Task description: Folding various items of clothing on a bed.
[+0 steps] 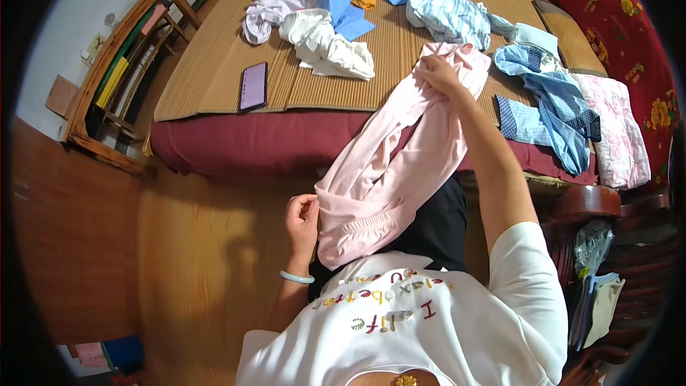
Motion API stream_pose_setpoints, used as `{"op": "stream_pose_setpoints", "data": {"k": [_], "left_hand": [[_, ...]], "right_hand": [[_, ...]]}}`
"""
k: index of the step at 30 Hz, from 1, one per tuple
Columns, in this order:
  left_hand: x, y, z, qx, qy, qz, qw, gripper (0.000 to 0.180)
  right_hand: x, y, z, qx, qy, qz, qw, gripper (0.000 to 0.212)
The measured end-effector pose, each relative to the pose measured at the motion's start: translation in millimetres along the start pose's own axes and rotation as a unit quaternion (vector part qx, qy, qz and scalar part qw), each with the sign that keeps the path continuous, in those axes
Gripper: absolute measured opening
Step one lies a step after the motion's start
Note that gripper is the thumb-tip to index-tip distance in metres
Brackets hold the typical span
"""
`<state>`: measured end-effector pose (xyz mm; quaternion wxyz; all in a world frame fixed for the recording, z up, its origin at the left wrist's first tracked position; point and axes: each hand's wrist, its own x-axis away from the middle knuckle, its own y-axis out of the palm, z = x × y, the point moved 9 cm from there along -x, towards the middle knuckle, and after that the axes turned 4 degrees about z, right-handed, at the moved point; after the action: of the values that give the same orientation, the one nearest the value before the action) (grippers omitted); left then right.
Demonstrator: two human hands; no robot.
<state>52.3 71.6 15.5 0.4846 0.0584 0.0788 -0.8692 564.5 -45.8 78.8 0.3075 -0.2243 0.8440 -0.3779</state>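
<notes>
A pair of pale pink trousers [386,150] stretches from my lap up onto the bed, its gathered elastic waistband nearest me. My left hand [302,218] pinches the fabric at the left edge beside the waistband, fingers curled closed. At the far end, over the bed mat, my right hand [441,75] grips the cloth near the leg ends, with the fingers partly sunk in its folds. White clothing [329,46] lies crumpled just left of the trouser legs. To their right is a blue garment with dark patterned cuffs [547,96].
The bed carries a ribbed tan mat [207,71] over a maroon sheet [243,143]. A phone [253,86] lies near the mat's front edge. More clothes, including a blue garment [343,0], are heaped farther back. A dark wooden chair [643,264] stands at right.
</notes>
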Motion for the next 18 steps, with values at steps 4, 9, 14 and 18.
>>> {"op": "stream_pose_setpoints", "data": {"k": [4, 9, 14, 18], "left_hand": [[23, -4, 45, -0.073, 0.053, -0.022, 0.996, 0.008], [28, 26, 93, -0.087, 0.09, -0.12, 0.985, 0.019], [51, 95, 128, -0.33, 0.219, -0.273, 0.877, 0.036], [61, 105, 99, -0.374, 0.152, -0.34, 0.849, 0.034]], "right_hand": [[37, -13, -19, -0.138, 0.047, 0.077, 0.986, 0.039], [122, -50, -77, -0.243, 0.031, 0.113, 0.963, 0.023], [220, -19, -111, -0.335, 0.063, -0.07, 0.937, 0.02], [272, -20, -130, -0.3, 0.057, -0.095, 0.947, 0.018]]}}
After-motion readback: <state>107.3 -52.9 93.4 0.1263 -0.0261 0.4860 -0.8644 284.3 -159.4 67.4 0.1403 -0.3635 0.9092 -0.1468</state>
